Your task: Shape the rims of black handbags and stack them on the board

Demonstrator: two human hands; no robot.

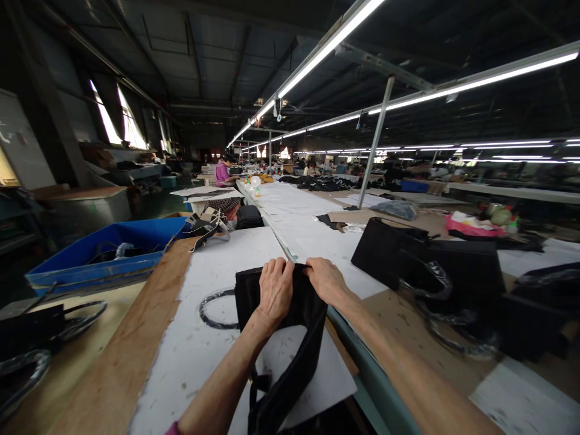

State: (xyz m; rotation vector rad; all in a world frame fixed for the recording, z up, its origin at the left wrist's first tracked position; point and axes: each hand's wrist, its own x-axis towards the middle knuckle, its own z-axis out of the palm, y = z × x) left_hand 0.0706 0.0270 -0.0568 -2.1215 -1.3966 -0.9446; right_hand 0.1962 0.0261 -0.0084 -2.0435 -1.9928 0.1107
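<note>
A black bag (247, 296) stands on the white-covered worktable in front of me, its panel bent round into a loop. My left hand (276, 289) grips the bag's top edge from above, fingers closed over it. Close by on the right, my right hand (325, 278) pinches the same edge near the corner. A plastic-wrapped handle (209, 311) sticks out from the bag's left side and lies on the table. The lower part of the bag runs out of view at the bottom.
Several black bags (385, 251) with wrapped handles lie on the right-hand table. A blue bin (109, 248) stands at left, with more black bags (31, 329) nearer me. A metal post (377, 139) rises at right. Further off sits a person in purple (223, 173).
</note>
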